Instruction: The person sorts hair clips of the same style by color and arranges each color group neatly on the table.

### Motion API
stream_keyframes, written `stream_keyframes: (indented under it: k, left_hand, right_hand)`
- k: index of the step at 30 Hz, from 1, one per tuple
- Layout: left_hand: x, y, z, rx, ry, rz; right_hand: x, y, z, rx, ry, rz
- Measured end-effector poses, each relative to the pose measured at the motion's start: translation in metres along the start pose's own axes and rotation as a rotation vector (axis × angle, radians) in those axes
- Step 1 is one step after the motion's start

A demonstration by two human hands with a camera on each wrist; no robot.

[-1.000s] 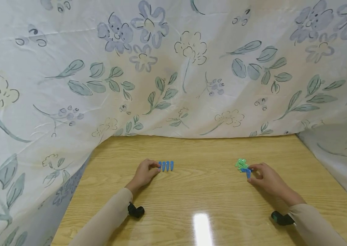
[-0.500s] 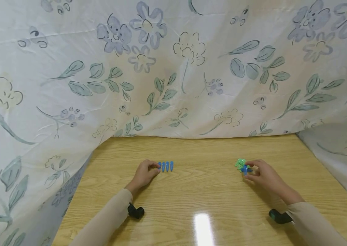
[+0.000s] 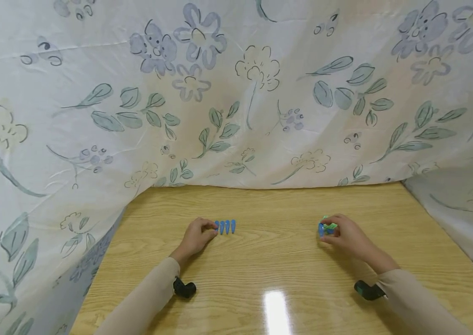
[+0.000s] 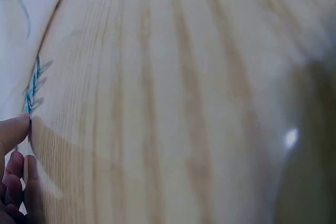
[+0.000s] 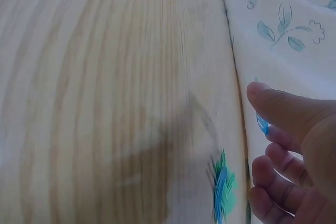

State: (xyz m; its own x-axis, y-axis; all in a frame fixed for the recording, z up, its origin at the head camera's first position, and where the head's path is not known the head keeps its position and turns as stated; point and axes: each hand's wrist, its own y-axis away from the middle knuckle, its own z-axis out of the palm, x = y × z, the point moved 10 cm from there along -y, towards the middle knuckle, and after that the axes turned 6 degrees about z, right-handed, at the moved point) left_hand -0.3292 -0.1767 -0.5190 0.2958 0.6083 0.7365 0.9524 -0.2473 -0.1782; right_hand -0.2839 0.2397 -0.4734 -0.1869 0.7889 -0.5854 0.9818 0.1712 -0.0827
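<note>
My left hand [image 3: 198, 236] rests on the table at the left end of a short row of blue teardrop-shaped clips [image 3: 227, 227]. Its thumb and forefinger pinch the leftmost clip [image 3: 217, 226] at its ends; the fingers partly cover it. At the right, my right hand [image 3: 347, 237] pinches another blue clip [image 3: 321, 229] upright between thumb and fingertips, raised off the table. In the right wrist view this clip [image 5: 262, 124] shows below the thumb. Behind the right hand lies a pile of green clips [image 5: 228, 198] with blue [image 5: 220, 190] among them, partly hidden in the head view.
The wooden table [image 3: 261, 260] runs back to a floral curtain [image 3: 236, 116] that hangs along its far edge and both sides. Black wrist devices [image 3: 184, 288] sit under both sleeves. Bright glare [image 3: 276, 309] lies on the near tabletop.
My right hand has lifted a blue clip from the pile and moved left with it, covering more of the pile. The left hand has stayed at the row.
</note>
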Motion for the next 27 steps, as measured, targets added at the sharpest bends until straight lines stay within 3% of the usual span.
stream_keyframes:
  k: [14,21,27]
  left_hand:
    - [-0.002,0.001,-0.002,0.007,-0.015,0.002]
    - [-0.001,0.000,-0.001,0.005,-0.004,0.014]
    - [-0.001,-0.001,0.001,-0.003,-0.004,0.007]
  right_hand:
    - [-0.036,-0.019,0.021,-0.031,-0.017,-0.048]
    - [-0.044,-0.028,0.040,-0.085,-0.064,-0.038]
    - [-0.054,-0.034,0.050,-0.083,-0.057,-0.050]
